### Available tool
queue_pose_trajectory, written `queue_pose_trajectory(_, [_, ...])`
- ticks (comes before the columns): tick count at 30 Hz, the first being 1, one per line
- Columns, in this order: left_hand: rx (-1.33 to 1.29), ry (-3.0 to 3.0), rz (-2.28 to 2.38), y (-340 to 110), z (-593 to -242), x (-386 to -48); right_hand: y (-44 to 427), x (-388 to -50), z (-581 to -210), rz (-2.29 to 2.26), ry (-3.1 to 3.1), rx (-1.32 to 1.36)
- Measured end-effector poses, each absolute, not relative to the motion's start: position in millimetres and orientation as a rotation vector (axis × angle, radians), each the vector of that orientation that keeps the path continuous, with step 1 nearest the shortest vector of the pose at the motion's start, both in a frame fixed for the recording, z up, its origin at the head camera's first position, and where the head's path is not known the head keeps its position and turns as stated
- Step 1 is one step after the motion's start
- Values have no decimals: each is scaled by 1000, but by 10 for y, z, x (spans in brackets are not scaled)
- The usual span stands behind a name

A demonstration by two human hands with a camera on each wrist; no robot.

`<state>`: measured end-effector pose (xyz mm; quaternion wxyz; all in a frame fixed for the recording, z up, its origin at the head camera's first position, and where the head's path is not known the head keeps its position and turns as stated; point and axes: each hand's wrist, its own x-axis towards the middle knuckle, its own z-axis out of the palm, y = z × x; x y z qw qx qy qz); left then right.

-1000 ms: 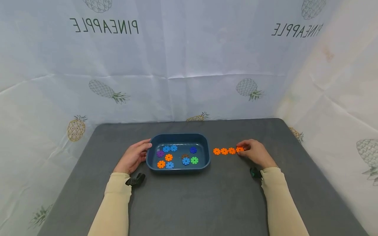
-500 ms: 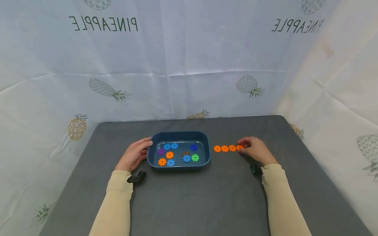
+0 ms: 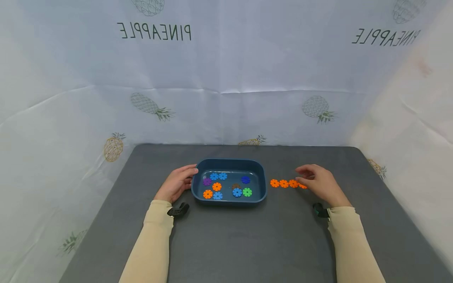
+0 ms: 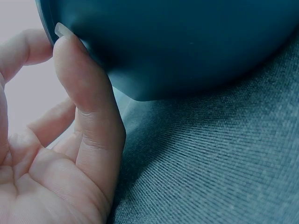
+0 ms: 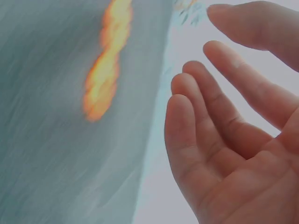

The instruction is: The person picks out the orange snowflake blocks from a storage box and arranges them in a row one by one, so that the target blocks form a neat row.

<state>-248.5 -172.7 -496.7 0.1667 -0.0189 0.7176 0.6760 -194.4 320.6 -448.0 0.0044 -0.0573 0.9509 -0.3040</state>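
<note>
My left hand [image 3: 177,182] grips the left end of a dark blue rectangular tray [image 3: 233,203], its thumb at the rim. In the left wrist view the thumb presses the wall of the tray [image 4: 187,51]. Several notched plastic discs lie in the tray, such as a purple disc [image 3: 207,182], a green disc [image 3: 247,192] and an orange disc [image 3: 207,194]. Right of the tray runs a row of orange notched discs [image 3: 284,183]. Over its right end hovers my right hand [image 3: 322,184], partly covering the last disc. In the right wrist view the fingers are apart and hold nothing.
The grey table [image 3: 247,243] carries the tray and the row of discs. Behind it hangs a white cloth [image 3: 226,118] with pineapple prints. A black strap [image 3: 178,210] is on the left wrist, and another strap [image 3: 321,210] on the right.
My right hand has let go of the last orange disc and risen off it. The left hand stays on the tray. The head view has turned, shifting everything rightward in the picture.
</note>
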Motion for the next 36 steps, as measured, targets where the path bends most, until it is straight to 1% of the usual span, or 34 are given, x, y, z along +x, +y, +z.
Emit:
queue_pose_trajectory(4, [-66,2061,1920,-1703,-4952,-2498,2917,-2026,-4320,-948,2969,-313])
queue_pose_trajectory(13, [-77,2068,1922,-1719,-4959,-2528,2088,-2385,-3917,-797,2847,-667])
queue_pose_trajectory(19, [-76,2065,1942,-1710,-4949,-2511,1638,-2521,-3790,-632,2763,-871])
queue_pose_trajectory(26, [-79,2043,1970,-1709,-4934,-2532,1163,-2612,-3880,-401,2644,-1068])
queue_pose_trajectory(31, [-61,2006,2005,-1711,-4951,-2511,891,-2605,-4021,-269,2562,-1107])
queue_pose_trajectory(36, [-50,1980,2016,-1710,-4960,-2481,737,-2573,-4152,-164,2532,-1150])
